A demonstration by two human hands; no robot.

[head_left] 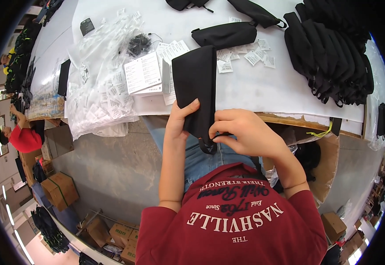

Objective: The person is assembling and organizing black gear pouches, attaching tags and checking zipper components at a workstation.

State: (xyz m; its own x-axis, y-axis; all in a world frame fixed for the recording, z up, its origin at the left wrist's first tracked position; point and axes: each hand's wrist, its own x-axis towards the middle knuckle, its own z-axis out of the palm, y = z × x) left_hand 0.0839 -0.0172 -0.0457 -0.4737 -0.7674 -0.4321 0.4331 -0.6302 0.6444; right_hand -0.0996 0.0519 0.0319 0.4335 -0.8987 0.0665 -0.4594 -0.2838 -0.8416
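Observation:
A flat black fabric pouch (pixel 194 84) stands out over the table edge in front of me, its narrow end with a small loop toward my lap. My left hand (pixel 182 118) grips its left side, thumb lying across the front. At the lower right edge of the pouch, my right hand (pixel 239 130) is closed in a pinch. What the fingertips pinch there is mostly hidden, but they touch the pouch's edge. Beyond the pouch, another black pouch (pixel 225 35) lies on the white table (pixel 263 90), with loose printed tags (pixel 255 55) beside it.
Stacks of white printed cards (pixel 144 75) stand left of the pouch, by a clear plastic bag (pixel 102 88) of small white packets and a clump of black cords (pixel 138 45). Many black pouches (pixel 329 62) are piled at right. A person in red (pixel 25 138) is far left.

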